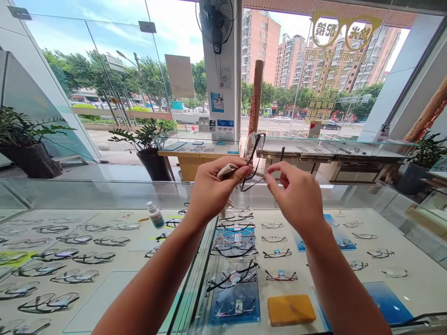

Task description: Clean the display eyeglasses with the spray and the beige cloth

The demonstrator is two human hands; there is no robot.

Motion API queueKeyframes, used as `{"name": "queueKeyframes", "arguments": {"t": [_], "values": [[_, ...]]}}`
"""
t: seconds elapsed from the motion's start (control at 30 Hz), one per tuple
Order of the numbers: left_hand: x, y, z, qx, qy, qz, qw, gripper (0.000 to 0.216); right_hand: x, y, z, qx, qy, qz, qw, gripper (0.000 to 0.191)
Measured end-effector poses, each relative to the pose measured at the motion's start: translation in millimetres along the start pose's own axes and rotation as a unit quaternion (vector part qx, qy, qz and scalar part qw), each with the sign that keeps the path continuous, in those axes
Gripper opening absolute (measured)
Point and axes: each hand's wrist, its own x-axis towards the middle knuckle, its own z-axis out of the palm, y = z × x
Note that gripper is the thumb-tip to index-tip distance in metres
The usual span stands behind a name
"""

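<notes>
In the head view, my left hand point(218, 184) is closed around a pair of dark-framed eyeglasses point(259, 145), held up above the glass counter. A pale, folded piece that looks like a cloth point(226, 170) is tucked in the same hand. The lenses are tilted on edge, pointing away from me. My right hand point(296, 190) pinches at a thin temple of the eyeglasses, thumb and forefinger nearly together; a dark temple tip point(282, 152) rises just above these fingers. Below lies another black pair of glasses point(232, 278) on the countertop.
The glass display counter point(115, 190) holds rows of spectacle frames. A small white bottle point(155, 215) stands left of my left forearm, and a yellow-orange case point(291, 310) lies near the front. Potted plants point(150, 139), further counters and large windows are beyond.
</notes>
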Motion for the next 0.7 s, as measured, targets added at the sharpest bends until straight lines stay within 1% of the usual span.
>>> {"name": "queueKeyframes", "arguments": {"t": [0.17, 0.33, 0.4, 0.5, 0.6, 0.7], "values": [[1, -6, -3, -0.028, 0.044, -0.010, 0.999, 0.022, 6, 8, 0, -0.046, -0.068, 0.017, 0.996, 0.012], [4, -12, -6, -0.043, 0.071, -0.037, 0.996, 0.028, 8, 12, 1, -0.036, -0.114, 0.018, 0.993, 0.016], [5, -12, -6, -0.040, 0.065, -0.040, 0.996, 0.028, 5, 9, -1, 0.000, -0.116, 0.012, 0.993, 0.020], [5, -9, -4, -0.028, 0.049, -0.041, 0.998, 0.029, -1, 3, -6, 0.115, -0.120, -0.020, 0.986, 0.028], [4, -8, -1, -0.021, 0.036, -0.036, 0.998, 0.030, -7, -4, -8, 0.207, -0.154, -0.054, 0.965, 0.046], [3, -8, 0, -0.017, 0.029, -0.021, 0.999, 0.029, -13, -10, -8, 0.239, -0.191, -0.062, 0.950, 0.059]]}}
